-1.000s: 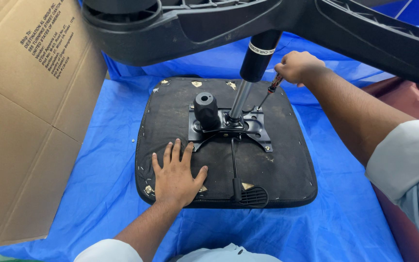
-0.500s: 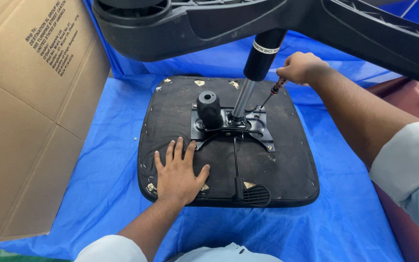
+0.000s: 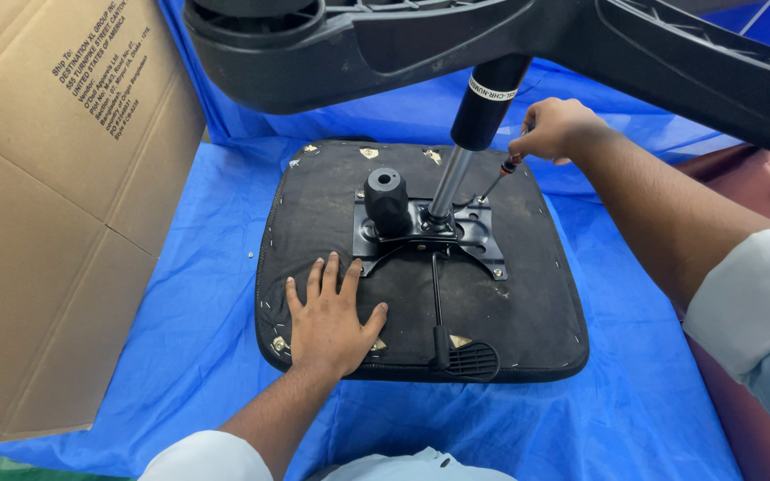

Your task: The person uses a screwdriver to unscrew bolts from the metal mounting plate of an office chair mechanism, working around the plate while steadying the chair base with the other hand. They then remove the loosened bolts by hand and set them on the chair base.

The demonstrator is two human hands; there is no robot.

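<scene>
We press our left hand [image 3: 330, 322] flat, fingers spread, on the upturned seat [image 3: 528, 303] to steady it. Our right hand [image 3: 556, 129] grips a screwdriver [image 3: 497, 178], tip angled down at the metal plate [image 3: 479, 236] mid-seat, beside the cylinder [image 3: 456, 174].

This looks like a makeshift assembly spot on a floor, in a home or office rather than a fitted workshop. A blue plastic tarp [image 3: 180, 294] is spread as the work surface. On the tarp lies an upturned office-chair seat [image 3: 492, 312] with its black star base [image 3: 492, 36] above, and a large opened cardboard shipping box [image 3: 37, 249] stands left of the seat.
</scene>
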